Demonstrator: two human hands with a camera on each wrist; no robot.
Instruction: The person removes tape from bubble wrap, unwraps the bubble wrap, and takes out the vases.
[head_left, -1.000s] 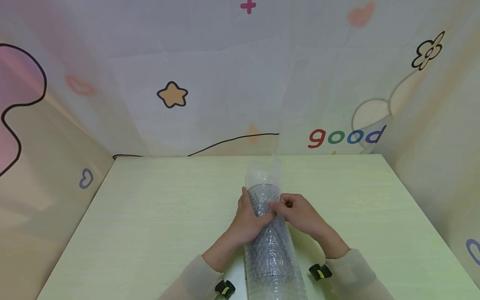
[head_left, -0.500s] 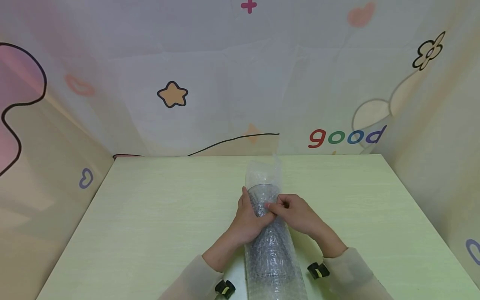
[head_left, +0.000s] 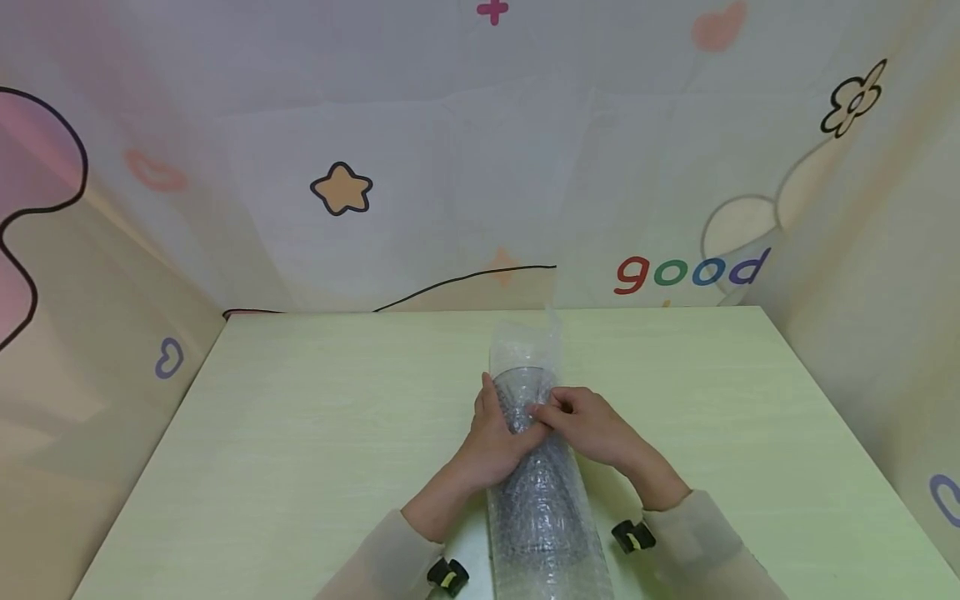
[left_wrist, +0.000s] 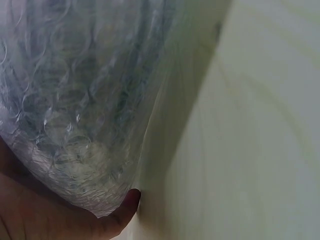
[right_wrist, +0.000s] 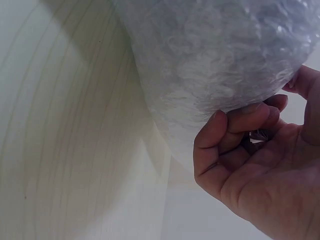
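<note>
A long clear sheet of bubble wrap [head_left: 546, 512] surrounds a greyish, rounded object [head_left: 517, 385] whose kind the wrap hides; a curved rim shows near its far end. My left hand [head_left: 489, 450] grips the bundle from the left, its thumb laid across the top. From the right, my right hand [head_left: 600, 429] pinches the wrap, thumb on top and fingers curled at the side. In the right wrist view, the curled fingers [right_wrist: 212, 137] touch the bubble wrap [right_wrist: 210, 55]. In the left wrist view, a fingertip [left_wrist: 132, 197] lies along the bubble wrap [left_wrist: 75, 95].
The bundle lies on a pale green-yellow table [head_left: 337, 417]. Loose wrap extends past the object's far end, towards the back edge. A printed curtain [head_left: 450, 167] stands behind the table, with cloth on both sides. Each wrist wears a small black device [head_left: 633, 536].
My right hand has shifted slightly left, its thumb a little further over the wrap. The left hand keeps its grip and the bundle stays in place.
</note>
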